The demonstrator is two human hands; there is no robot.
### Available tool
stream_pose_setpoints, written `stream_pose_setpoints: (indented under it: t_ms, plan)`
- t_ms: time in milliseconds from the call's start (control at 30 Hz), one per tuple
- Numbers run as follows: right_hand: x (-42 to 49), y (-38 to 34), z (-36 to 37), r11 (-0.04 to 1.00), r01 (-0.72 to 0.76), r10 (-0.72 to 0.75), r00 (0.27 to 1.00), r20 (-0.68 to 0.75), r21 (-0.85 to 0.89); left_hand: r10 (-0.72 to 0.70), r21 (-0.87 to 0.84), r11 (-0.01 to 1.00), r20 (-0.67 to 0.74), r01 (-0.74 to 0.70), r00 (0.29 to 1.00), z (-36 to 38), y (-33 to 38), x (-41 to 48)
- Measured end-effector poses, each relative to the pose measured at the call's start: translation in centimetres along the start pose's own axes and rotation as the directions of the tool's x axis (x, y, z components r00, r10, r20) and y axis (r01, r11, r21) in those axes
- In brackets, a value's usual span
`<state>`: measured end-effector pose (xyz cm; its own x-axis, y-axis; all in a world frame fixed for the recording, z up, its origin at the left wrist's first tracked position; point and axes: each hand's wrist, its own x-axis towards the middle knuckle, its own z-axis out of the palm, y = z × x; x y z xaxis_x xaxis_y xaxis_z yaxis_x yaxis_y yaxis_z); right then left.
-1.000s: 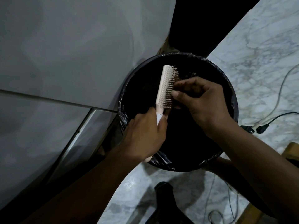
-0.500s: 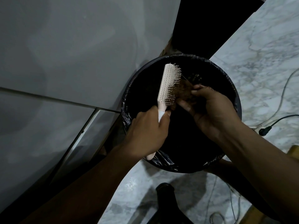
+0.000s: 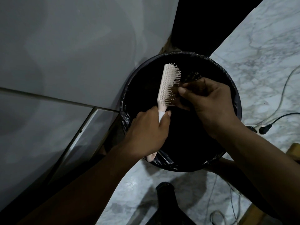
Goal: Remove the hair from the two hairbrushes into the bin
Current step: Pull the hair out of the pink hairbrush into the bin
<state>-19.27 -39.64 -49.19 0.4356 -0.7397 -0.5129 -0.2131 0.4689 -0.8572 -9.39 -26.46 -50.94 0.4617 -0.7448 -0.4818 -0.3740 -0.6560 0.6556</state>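
Note:
A pale pink hairbrush (image 3: 168, 86) is held over a round bin (image 3: 237, 101) lined with a black bag. My left hand (image 3: 146, 135) grips the brush's handle, bristles facing right. My right hand (image 3: 209, 101) is at the bristles with thumb and fingers pinched on a dark tuft of hair (image 3: 177, 97) in the lower bristles. Inside the bin, just past my right fingers, lies a dark ribbed thing (image 3: 193, 76) that I cannot identify. A second hairbrush cannot be picked out for sure.
A grey wall (image 3: 73, 54) stands left of the bin. The floor is white marble (image 3: 259, 54). Cables and a black plug (image 3: 264, 127) lie to the right. A dark bottle-like object (image 3: 166, 202) stands near the bottom edge. A wooden edge (image 3: 294, 151) shows at right.
My right hand pulled a clump of hair away from the bristles to the right, then came back to the lower bristles and pinches there again. My left hand and the brush stayed nearly still.

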Motion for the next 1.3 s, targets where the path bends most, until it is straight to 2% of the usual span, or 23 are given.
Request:
stream_pose_setpoints:
  t_ms: [167, 267, 333, 467, 567, 700, 800, 900, 1033, 1100, 1300]
  plan:
    - [0.2, -0.3, 0.3, 0.958, -0.184, 0.206, 0.975, -0.082, 0.219, -0.013, -0.001, 1.000, -0.006, 0.013, 1.000, -0.3, 0.0, 0.3]
    - [0.5, -0.4, 0.4, 0.895, -0.242, 0.307, 0.944, -0.122, 0.373, -0.018, 0.011, 1.000, -0.009, 0.018, 1.000, -0.3, 0.0, 0.3]
    - [0.5, -0.3, 0.3, 0.877, -0.259, 0.323, 0.941, -0.099, 0.405, -0.017, 0.014, 1.000, -0.008, 0.018, 1.000, -0.2, 0.0, 0.2]
    - [0.2, -0.2, 0.1, 0.960, -0.195, 0.191, 0.981, 0.039, 0.203, -0.011, 0.031, 0.999, -0.018, 0.011, 1.000, -0.2, -0.2, 0.2]
    - [-0.2, 0.4, 0.1, 0.990, -0.123, 0.112, 0.984, 0.139, 0.072, 0.001, 0.032, 0.999, -0.006, -0.001, 1.000, -0.1, -0.2, 0.2]
    - [-0.1, 1.0, 0.2, 0.993, 0.091, -0.088, 0.995, 0.040, -0.082, 0.002, 0.030, 1.000, 0.018, -0.002, 1.000, 0.3, 0.0, -0.1]
    - [0.0, 1.0, 0.2, 0.978, 0.148, -0.152, 0.988, -0.017, -0.147, 0.006, 0.009, 1.000, 0.018, -0.006, 1.000, 0.4, -0.1, -0.1]
    - [0.0, 0.6, 0.3, 0.989, 0.097, -0.102, 0.994, -0.040, -0.112, -0.015, -0.007, 1.000, 0.006, 0.015, 1.000, 0.3, 0.0, 0.0]
    - [0.1, -0.4, 0.1, 0.989, -0.073, 0.080, 0.996, -0.050, 0.130, -0.132, -0.036, 0.991, -0.040, 0.131, 0.990, -0.2, -0.2, 0.6]
    - [0.3, -0.6, 0.0, 0.979, -0.114, 0.125, 0.991, -0.056, 0.172, -0.137, -0.059, 0.989, -0.067, 0.133, 0.988, -0.4, -0.2, 0.8]
    - [0.4, -0.1, -0.2, 0.973, -0.221, 0.221, 0.975, 0.002, -0.069, -0.110, -0.065, 0.992, -0.058, 0.106, 0.992, -0.6, 0.0, 0.7]
